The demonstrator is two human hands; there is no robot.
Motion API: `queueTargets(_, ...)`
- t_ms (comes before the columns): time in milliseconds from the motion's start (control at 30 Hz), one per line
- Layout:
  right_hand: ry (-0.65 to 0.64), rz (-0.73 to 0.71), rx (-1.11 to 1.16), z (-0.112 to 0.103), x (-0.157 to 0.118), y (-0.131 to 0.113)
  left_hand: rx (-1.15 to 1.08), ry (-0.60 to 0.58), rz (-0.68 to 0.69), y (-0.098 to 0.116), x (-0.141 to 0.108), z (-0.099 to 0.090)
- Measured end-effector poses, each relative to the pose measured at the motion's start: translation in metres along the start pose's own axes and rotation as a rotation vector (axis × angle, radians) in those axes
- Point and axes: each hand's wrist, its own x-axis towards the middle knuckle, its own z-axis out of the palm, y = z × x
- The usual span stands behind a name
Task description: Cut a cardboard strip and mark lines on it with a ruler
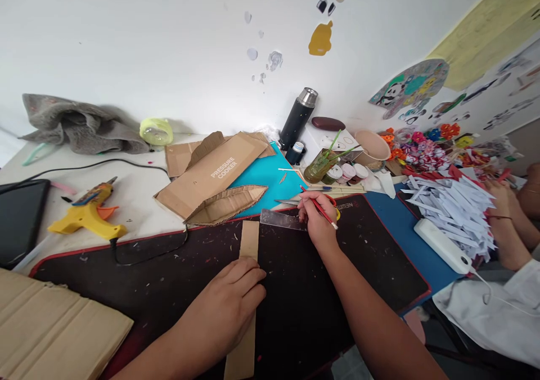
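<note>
A long narrow cardboard strip (249,240) lies on the black mat (169,278). My left hand (236,298) rests across the strip, fingers together and pressing on it. Farther up and to the right, my right hand (318,217) is closed around a red pencil (323,213). Its fingers are also at the right end of a clear ruler (280,219), which lies near the mat's far edge. Scissors (289,202) with orange and yellow handles lie partly hidden behind my right hand. Left of the ruler sits a boat-shaped cardboard piece (228,204).
A yellow glue gun (86,217) with its cable lies left. Cardboard sheets (63,329) sit at the lower left. Behind are a flat cardboard box (211,171) and a black flask (297,118). Paper strips (451,211) and another person's arm (506,222) are at the right.
</note>
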Motion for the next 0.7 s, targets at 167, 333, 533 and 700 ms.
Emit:
queueTargets(167, 0.000, 0.011, -0.003, 0.001, -0.002, -0.001, 0.171, 0.104, -0.006, 0.008, -0.001, -0.015)
queueTargets(333, -0.006, 0.018, -0.019, 0.001, -0.004, -0.004, 0.423, 0.072, -0.102, 0.007, 0.000, -0.027)
queueTargets(533, -0.022, 0.022, -0.027, 0.001, -0.004, -0.005, 0.465, 0.014, -0.128, 0.002, 0.003, -0.022)
queueTargets(700, -0.031, 0.041, -0.028, 0.001, -0.004, -0.005, 0.452, -0.021, -0.130, 0.001, 0.001, -0.020)
